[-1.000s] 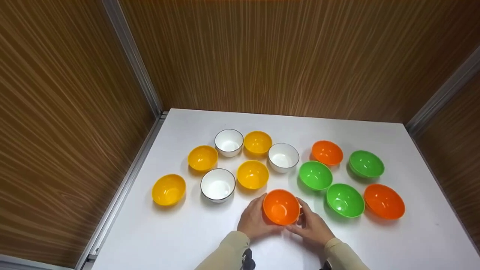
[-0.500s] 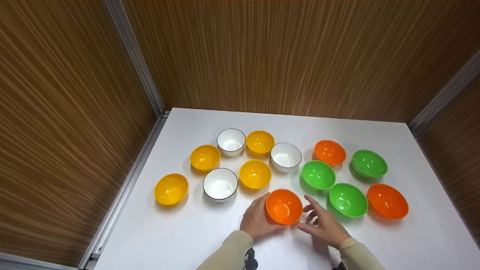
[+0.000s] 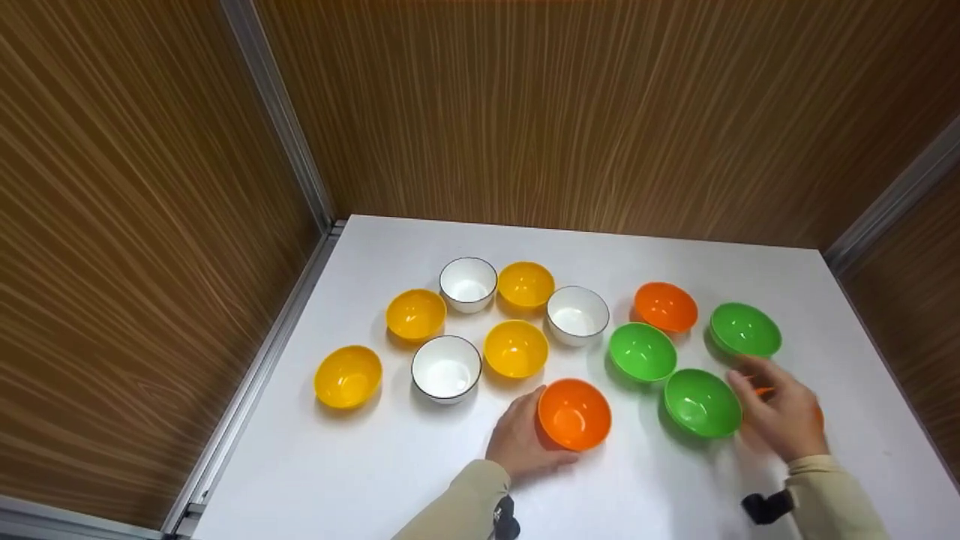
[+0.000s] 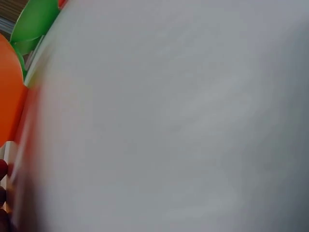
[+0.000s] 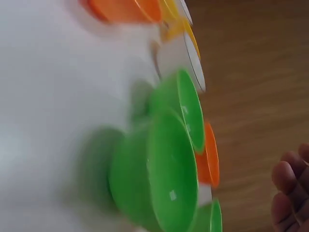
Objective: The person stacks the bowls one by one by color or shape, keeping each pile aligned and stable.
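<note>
My left hand (image 3: 521,442) cups the left side of an orange bowl (image 3: 574,415) at the table's front middle. The left wrist view catches only part of this orange bowl (image 4: 8,92) and some fingertips (image 4: 2,193) at its left edge. My right hand (image 3: 784,416) hovers over another orange bowl (image 3: 763,391) at the right and hides most of it. Just left of that hand stands a green bowl (image 3: 703,403). In the right wrist view, loosely bent fingers (image 5: 285,179) hold nothing and are apart from the nearest green bowl (image 5: 174,179).
Yellow bowls (image 3: 516,349) and white bowls with dark rims (image 3: 446,367) stand upright at left and middle. Two more green bowls (image 3: 643,352) and an orange bowl (image 3: 665,307) stand back right. Wood-grain panels (image 3: 562,112) enclose the white table (image 3: 315,480).
My right hand has let go of the front orange bowl and moved right, over the far-right orange bowl. My left hand stays on its bowl. The head view has shifted slightly.
</note>
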Tool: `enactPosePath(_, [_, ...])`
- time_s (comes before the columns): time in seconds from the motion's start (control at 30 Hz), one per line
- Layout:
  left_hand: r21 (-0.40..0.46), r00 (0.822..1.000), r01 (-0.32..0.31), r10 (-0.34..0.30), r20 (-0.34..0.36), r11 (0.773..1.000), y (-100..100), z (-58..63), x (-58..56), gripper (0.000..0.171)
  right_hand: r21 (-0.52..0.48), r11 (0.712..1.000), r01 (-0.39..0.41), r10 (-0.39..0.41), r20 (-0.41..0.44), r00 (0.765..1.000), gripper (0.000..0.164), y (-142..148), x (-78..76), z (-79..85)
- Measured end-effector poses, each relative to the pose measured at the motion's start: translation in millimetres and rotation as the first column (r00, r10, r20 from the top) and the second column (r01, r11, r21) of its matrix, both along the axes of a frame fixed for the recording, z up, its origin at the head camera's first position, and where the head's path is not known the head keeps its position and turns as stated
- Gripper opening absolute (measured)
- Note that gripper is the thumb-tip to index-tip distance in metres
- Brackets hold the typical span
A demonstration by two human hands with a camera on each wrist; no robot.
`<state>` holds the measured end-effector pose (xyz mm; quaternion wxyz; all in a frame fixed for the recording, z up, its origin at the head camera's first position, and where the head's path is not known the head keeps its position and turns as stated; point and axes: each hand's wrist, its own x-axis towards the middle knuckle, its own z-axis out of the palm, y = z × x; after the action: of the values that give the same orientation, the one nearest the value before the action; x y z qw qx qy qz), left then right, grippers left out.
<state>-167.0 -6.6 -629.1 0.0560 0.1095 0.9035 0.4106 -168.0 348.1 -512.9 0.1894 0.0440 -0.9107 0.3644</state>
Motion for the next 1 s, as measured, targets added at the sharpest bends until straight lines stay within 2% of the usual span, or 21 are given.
enactPosePath(0.1, [0.000, 1.000, -0.007, 0.007, 0.016, 1.000, 0, 0.5, 0.1, 0.122, 0.023, 0.998, 0.067, -0.067, 0.019, 0.998, 0.033, 27, -2.0, 1.4])
enactPosePath(0.2, [0.012, 1.000, -0.015, 0.015, 0.018, 1.000, 0, 1.8, 0.0, 0.122, 0.044, 0.995, 0.089, -0.092, 0.058, 0.994, 0.043, 48, -1.5, -0.7])
enactPosePath(0.43, [0.044, 1.000, 0.003, -0.003, 0.015, 0.999, 2, 6.9, 0.5, 0.124, 0.135, 0.989, 0.054, -0.082, 0.213, 0.974, 0.074, 83, 6.4, -9.8])
enactPosePath(0.63, [0.051, 0.999, 0.037, -0.035, -0.032, 0.998, 4, 8.8, -6.0, 0.123, 0.162, 0.987, -0.001, -0.045, 0.281, 0.959, 0.092, 94, 7.9, -26.5])
enactPosePath(1.0, [0.072, 1.000, 0.015, -0.016, 0.018, 0.997, 11, 7.2, -16.7, 0.119, 0.198, 0.978, -0.061, -0.021, 0.390, 0.921, 0.119, 96, 2.2, -41.7])
